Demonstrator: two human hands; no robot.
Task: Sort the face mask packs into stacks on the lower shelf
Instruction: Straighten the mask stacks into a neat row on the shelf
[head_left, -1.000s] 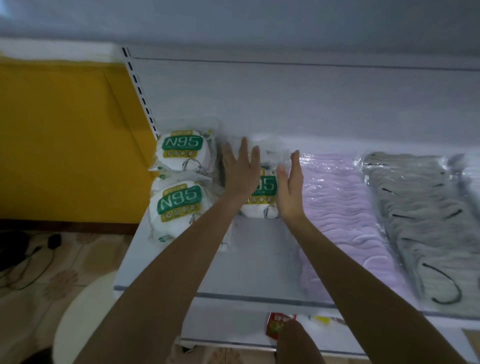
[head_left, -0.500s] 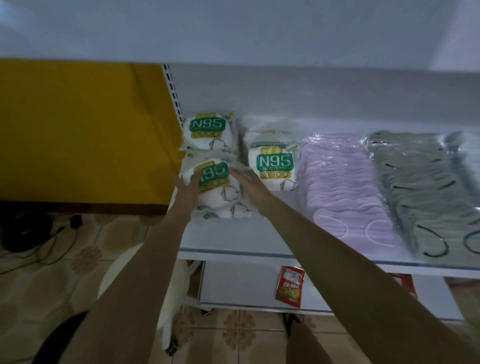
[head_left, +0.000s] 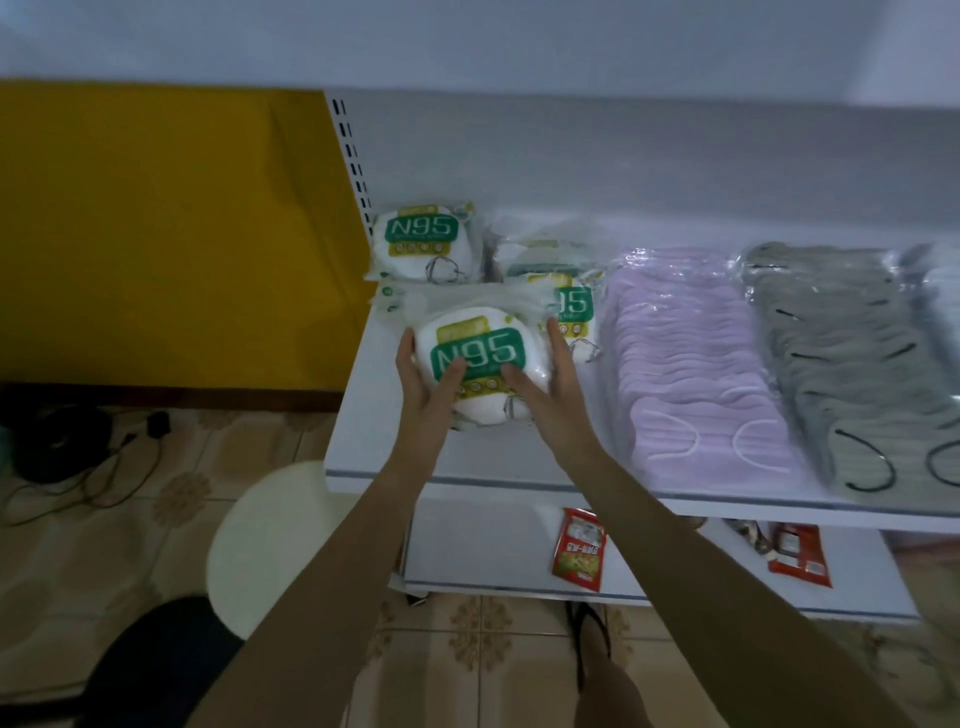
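A white N95 mask pack (head_left: 480, 340) with a green label is held between both my hands above the left part of the white shelf (head_left: 467, 457). My left hand (head_left: 428, 379) grips its left side, thumb on the label. My right hand (head_left: 550, 387) grips its right side the same way. Another N95 pack (head_left: 423, 241) lies at the back left corner. A further N95 stack (head_left: 569, 306) sits just right of the held pack, partly hidden by it.
Pink masks (head_left: 685, 374) in clear wrap lie to the right, then grey masks (head_left: 852, 364). A lower shelf board (head_left: 493, 551) carries a red sachet (head_left: 579, 556) and a red packet (head_left: 800, 556). A white stool (head_left: 270, 540) stands at lower left.
Both hands left the middle N95 stack, moved left and took hold of the front N95 pack; it now sits nearer me, lifted between them. The camera shifted left and down.
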